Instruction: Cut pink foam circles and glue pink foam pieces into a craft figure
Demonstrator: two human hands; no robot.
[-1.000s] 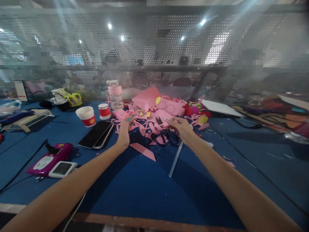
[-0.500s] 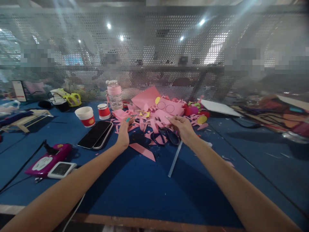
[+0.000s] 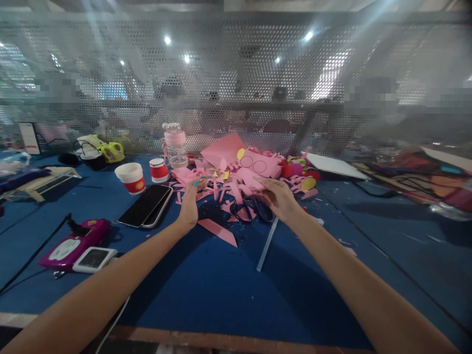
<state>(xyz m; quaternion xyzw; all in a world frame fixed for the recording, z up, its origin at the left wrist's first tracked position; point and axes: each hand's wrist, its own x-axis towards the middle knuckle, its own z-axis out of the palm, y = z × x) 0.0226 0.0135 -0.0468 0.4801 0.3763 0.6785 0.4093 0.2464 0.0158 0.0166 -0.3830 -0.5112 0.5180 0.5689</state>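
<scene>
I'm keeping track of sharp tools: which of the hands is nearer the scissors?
Right. The right hand is just beside the scissors, on their right; the left hand is farther off to their left, by the pink paper scraps.

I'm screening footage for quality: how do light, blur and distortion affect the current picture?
Head view: pale glare streaks the perforated screen, with hazy shapes behind; head view: soft shadow lies beside the right forearm on the blue table; head view: both forearms look stretched toward the lower corners; head view: the circles on the pink sheet are legible.
</scene>
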